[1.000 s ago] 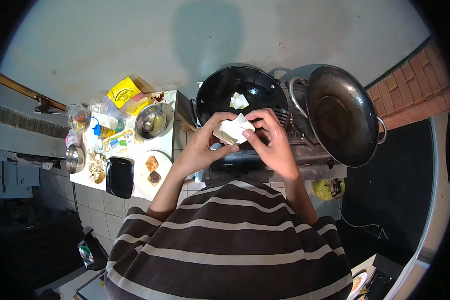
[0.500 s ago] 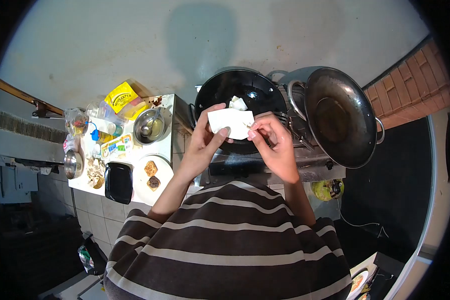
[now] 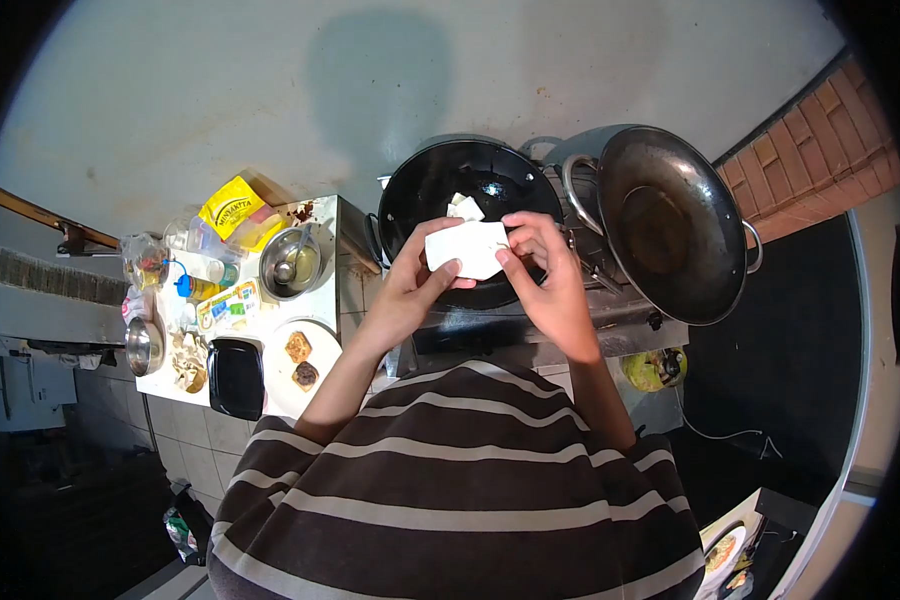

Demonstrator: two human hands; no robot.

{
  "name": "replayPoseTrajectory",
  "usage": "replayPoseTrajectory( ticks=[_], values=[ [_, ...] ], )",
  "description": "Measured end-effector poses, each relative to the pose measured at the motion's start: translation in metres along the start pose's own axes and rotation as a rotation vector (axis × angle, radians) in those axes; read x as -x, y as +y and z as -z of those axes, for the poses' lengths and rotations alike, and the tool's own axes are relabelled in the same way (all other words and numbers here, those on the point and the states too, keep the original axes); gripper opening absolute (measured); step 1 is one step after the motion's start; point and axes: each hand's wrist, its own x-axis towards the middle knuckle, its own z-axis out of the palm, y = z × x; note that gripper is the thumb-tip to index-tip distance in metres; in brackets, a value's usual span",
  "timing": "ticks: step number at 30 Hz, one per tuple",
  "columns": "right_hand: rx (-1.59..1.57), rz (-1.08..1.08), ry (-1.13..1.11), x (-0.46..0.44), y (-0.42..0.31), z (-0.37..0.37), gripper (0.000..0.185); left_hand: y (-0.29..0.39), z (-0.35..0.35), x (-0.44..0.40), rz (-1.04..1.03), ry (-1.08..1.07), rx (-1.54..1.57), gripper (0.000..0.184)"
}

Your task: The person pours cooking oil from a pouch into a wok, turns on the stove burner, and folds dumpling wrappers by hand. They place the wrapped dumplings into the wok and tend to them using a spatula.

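Over the black wok [image 3: 410,190], a flat white slice [image 3: 465,250] with cut-off corners is held up; it looks like bread, though I cannot be sure. My left hand [image 3: 407,290] is closed on its left side, thumb on the face and fingers behind. My right hand [image 3: 550,285] pinches the right edge between thumb and fingertips. A small brownish mark shows near that edge. Behind the slice, several white pieces [image 3: 464,207] are partly visible over the wok; my hands and the slice hide part of the wok's inside.
At right, a second large wok [image 3: 660,230] leans on its side by the stove [image 3: 530,330]. The left table [image 3: 335,225] carries a white plate [image 3: 282,385] with two browned pieces, a black tray [image 3: 236,378], a metal bowl [image 3: 290,262], a yellow pouch [image 3: 232,207] and pale scraps [image 3: 186,360].
The white slice has shifted slightly right in view. My right fingers have moved up along its right edge. The surroundings have shifted slightly left as the camera moved.
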Motion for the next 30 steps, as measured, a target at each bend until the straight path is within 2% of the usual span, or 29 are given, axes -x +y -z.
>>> replayPoseTrajectory(
  ticks=[3,6,16,19,20,23,26,27,30],
  values=[
    [0.186,-0.02,-0.068,-0.004,-0.002,0.004,0.015,0.0,0.0,0.0,0.065,-0.014,0.043,0.043],
    [0.235,-0.088,-0.139,-0.009,-0.004,0.006,0.012,-0.001,0.001,0.001,0.083,-0.011,0.055,0.043],
    [0.262,-0.051,-0.279,-0.028,0.014,0.005,0.01,-0.026,0.024,-0.015,0.103,-0.048,-0.056,0.045],
    [0.338,0.005,-0.271,-0.039,0.04,0.001,0.01,-0.034,0.04,-0.034,0.124,-0.051,-0.376,0.045],
    [0.338,0.009,-0.275,-0.042,0.046,0.001,0.01,-0.035,0.043,-0.04,0.122,-0.047,-0.375,0.045],
    [0.414,-0.043,-0.334,-0.048,0.07,-0.001,0.013,-0.047,0.052,-0.055,-0.004,-0.1,-0.812,0.041],
    [0.535,0.017,-0.358,-0.05,0.098,-0.006,0.013,-0.055,0.057,-0.067,0.0,-0.005,-0.976,0.042],
    [0.602,0.03,-0.37,-0.051,0.105,-0.008,0.013,-0.058,0.06,-0.065,-0.083,0.044,-1.067,0.043],
    [0.692,0.024,-0.41,-0.058,0.125,-0.011,0.014,-0.06,0.069,-0.057,-0.169,0.132,-1.087,0.043]
  ],
)
